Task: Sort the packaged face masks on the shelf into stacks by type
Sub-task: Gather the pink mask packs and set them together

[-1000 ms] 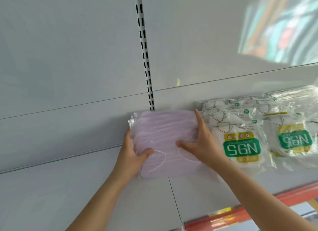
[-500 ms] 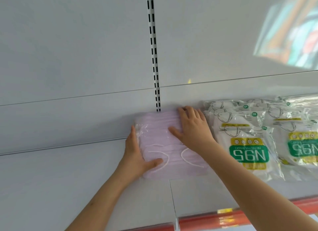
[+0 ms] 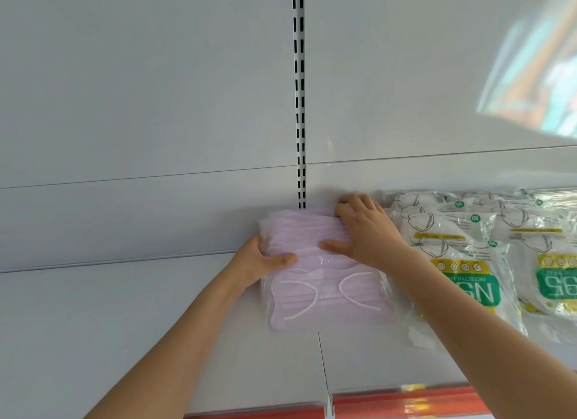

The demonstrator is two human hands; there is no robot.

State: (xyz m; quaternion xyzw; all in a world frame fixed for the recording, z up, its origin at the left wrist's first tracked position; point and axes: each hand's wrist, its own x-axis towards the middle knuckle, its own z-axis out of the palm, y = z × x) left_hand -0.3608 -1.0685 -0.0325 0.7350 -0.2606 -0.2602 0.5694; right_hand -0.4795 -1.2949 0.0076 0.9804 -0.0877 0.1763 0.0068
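Pink mask packs (image 3: 324,281) are being squared up into one stack on the white shelf (image 3: 125,325), pushed back against the rear panel below the slotted upright (image 3: 300,106). Clear wrap, white ear loops showing through the top pack.

Left hand (image 3: 260,259) is being held on the stack's left edge, thumb lying over the top pack, fingers hidden behind the edge, so the grip looks wrapped round the side of the pile. Right hand (image 3: 365,231) is being laid flat on the top rear-right part of the stack, fingers straight and pressing, nothing pinched.

N95 packs (image 3: 462,262) are lying just to the right, overlapped in a fanned row, green and yellow labels up; more N95 packs (image 3: 549,262) are lying further right. The pink stack's wrap appears to be touching or nearly touching the nearest N95 pack under the right forearm; contact cannot be confirmed.

Judged step: stack is being aligned, sort looks well along for the pink type.

For doing it well:
- Top packs are sitting skewed towards the rear left versus the bottom pack; edges should be tapped flush from both sides, not only pressed from above.
- Slippery film is being handled, so pressure should be kept light and even or the layers are likely to slide.
- Right edge should be kept off the N95 row so the types are staying visibly separate.
- Red shelf-edge strip (image 3: 406,403) is marking the front; the stack should be kept well behind it.
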